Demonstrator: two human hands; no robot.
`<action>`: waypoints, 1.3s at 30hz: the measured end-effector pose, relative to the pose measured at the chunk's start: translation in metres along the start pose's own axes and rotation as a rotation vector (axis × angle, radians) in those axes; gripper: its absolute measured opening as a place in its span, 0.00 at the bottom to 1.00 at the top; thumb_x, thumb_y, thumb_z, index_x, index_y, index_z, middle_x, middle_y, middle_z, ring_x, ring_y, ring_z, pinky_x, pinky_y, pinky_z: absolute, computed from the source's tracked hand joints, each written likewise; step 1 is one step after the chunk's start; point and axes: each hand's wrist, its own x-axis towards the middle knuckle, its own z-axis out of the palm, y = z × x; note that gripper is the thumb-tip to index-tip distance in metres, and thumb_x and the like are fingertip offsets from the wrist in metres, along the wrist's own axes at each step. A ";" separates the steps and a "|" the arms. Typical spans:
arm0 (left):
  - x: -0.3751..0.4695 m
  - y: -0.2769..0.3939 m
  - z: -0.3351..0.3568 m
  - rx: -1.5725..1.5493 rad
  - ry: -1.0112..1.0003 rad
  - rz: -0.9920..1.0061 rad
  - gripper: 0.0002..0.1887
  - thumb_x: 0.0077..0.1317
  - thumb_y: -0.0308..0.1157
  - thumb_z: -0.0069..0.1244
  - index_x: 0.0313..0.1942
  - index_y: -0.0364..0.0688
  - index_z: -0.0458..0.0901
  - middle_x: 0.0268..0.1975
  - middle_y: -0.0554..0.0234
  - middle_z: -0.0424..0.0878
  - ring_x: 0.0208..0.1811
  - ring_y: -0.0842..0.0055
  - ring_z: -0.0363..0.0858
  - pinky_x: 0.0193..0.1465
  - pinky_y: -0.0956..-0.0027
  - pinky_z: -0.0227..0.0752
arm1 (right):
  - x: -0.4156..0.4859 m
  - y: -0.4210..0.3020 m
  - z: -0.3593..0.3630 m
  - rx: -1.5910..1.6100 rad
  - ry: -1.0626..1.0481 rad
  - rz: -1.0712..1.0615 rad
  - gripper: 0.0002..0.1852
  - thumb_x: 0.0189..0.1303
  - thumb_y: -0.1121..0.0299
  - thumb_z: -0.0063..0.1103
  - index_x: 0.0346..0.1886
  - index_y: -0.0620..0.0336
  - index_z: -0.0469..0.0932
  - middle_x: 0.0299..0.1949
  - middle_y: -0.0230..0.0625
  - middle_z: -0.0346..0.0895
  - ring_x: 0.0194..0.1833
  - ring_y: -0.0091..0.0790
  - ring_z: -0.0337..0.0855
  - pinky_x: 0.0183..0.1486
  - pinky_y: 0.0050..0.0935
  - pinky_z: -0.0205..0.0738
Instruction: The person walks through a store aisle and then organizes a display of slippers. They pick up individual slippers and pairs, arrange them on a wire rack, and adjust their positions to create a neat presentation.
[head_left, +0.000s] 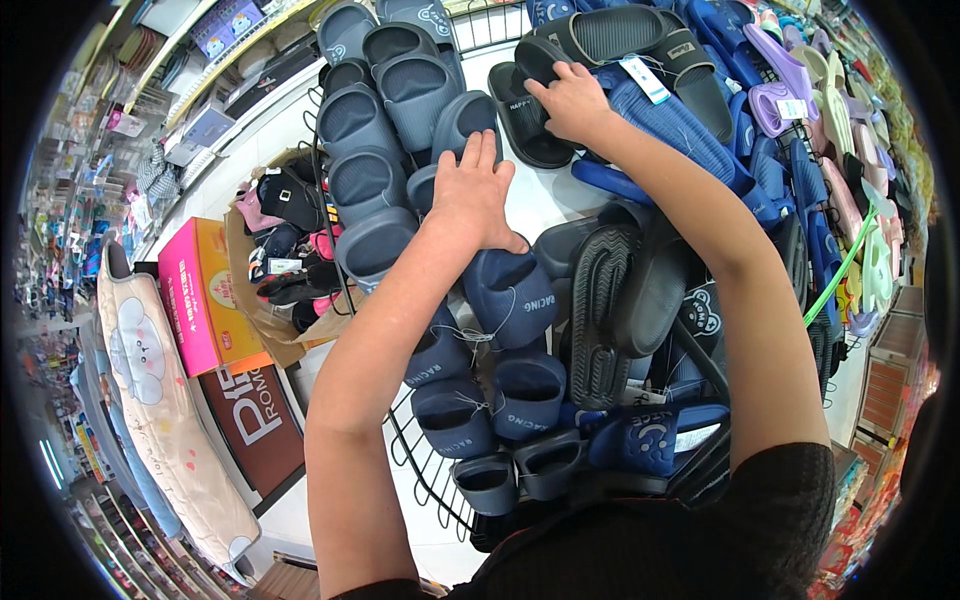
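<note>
My left hand (474, 196) lies palm down with fingers spread over the rows of slippers. Its fingertips touch a grey-blue slide slipper (463, 112), and its thumb reaches to a navy slide slipper (510, 300) tied with thin string. Farther up, my right hand (574, 105) has its fingers on a black slide slipper (538, 58); the grip is partly hidden. Just below it lies another black slide (525, 112) with white lettering. Beside the right wrist is a blue ribbed slide (667, 124), with a white tag (645, 79) near it.
A black wire rack (427, 480) carries the slippers. Loose black slides (604, 315) are piled below my right forearm. To the left stand an open cardboard box (259, 300) of shoes and a pink-yellow carton (202, 296). Purple slides (780, 97) hang at the right.
</note>
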 end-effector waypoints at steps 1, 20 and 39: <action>0.000 0.000 0.000 0.003 -0.004 0.001 0.54 0.40 0.68 0.67 0.61 0.39 0.74 0.79 0.39 0.52 0.81 0.55 0.49 0.73 0.49 0.55 | 0.008 -0.002 0.001 -0.009 -0.025 -0.002 0.28 0.52 0.65 0.68 0.60 0.43 0.77 0.45 0.31 0.83 0.56 0.38 0.77 0.60 0.39 0.65; 0.003 0.000 0.003 -0.025 0.023 0.003 0.52 0.40 0.65 0.68 0.61 0.38 0.75 0.78 0.39 0.53 0.81 0.55 0.49 0.74 0.47 0.54 | 0.034 0.104 0.037 0.661 0.174 0.576 0.21 0.64 0.48 0.61 0.50 0.52 0.82 0.44 0.47 0.85 0.52 0.54 0.84 0.56 0.49 0.77; 0.004 0.001 0.003 -0.013 -0.019 -0.013 0.53 0.40 0.66 0.68 0.62 0.39 0.73 0.79 0.40 0.51 0.81 0.55 0.48 0.75 0.46 0.53 | -0.025 0.025 -0.006 0.232 0.152 -0.420 0.34 0.57 0.57 0.69 0.68 0.41 0.70 0.51 0.40 0.83 0.53 0.41 0.84 0.65 0.44 0.71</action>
